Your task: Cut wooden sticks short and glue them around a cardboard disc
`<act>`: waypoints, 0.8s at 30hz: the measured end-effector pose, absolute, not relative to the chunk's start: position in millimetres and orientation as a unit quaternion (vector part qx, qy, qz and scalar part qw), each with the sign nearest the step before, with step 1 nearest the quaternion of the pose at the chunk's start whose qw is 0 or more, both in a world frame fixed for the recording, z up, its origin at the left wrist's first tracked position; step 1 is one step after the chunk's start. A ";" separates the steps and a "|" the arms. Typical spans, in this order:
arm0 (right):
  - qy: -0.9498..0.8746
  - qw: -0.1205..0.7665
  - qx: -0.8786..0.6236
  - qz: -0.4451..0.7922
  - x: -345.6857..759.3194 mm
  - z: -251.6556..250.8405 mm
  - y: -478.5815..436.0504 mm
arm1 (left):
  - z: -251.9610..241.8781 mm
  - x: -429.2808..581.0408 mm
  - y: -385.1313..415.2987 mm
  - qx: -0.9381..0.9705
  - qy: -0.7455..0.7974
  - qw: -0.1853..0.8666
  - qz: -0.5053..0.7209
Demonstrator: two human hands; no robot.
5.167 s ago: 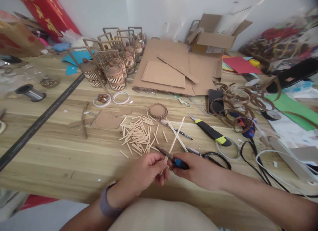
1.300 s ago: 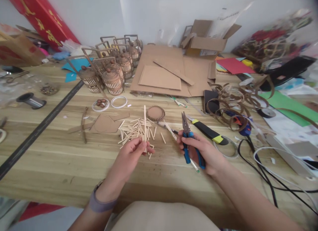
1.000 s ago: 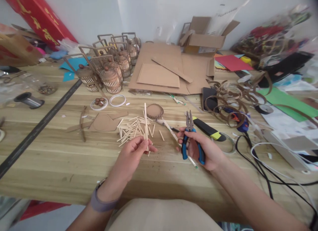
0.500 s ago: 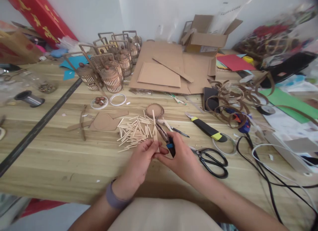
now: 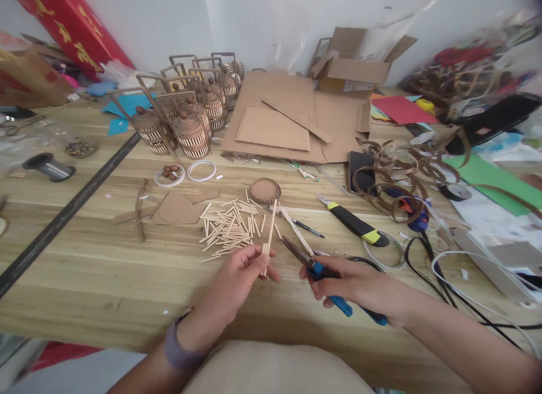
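left hand (image 5: 241, 272) pinches a wooden stick (image 5: 271, 224); right hand (image 5: 359, 281) grips blue-handled pliers (image 5: 314, 264); advise a steady stick, jaws square across it.

Craft workshop: cardboard sheets (image 5: 275, 128), cut sticks (image 5: 228, 227), pliers (image 5: 326, 272).

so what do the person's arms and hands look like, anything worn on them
Both forearms are bare, with no sleeves in view. The left hand and right hand wear no gloves, and no rings show. A plain grey-purple wristband circles the left wrist; the right wrist has nothing on it.
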State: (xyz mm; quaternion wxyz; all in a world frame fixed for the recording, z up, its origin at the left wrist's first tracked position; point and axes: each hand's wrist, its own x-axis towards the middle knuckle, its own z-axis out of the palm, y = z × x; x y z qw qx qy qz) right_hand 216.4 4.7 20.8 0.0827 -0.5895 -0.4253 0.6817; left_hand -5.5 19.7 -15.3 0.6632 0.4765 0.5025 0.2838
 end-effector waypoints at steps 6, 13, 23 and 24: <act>-0.409 0.043 -0.578 0.704 206.7 27.2 12.6 | -13.9 -1.8 14.4 0.492 0.463 0.698 0.237; -0.428 0.035 -0.552 0.715 194.6 28.6 19.9 | -12.1 0.3 13.5 0.488 0.422 0.728 0.234; -0.448 0.027 -0.539 0.713 193.2 24.5 22.1 | -12.0 1.4 13.5 0.499 0.419 0.725 0.224; -0.446 0.027 -0.538 0.715 193.2 24.4 22.3 | -11.9 1.5 13.7 0.499 0.419 0.724 0.224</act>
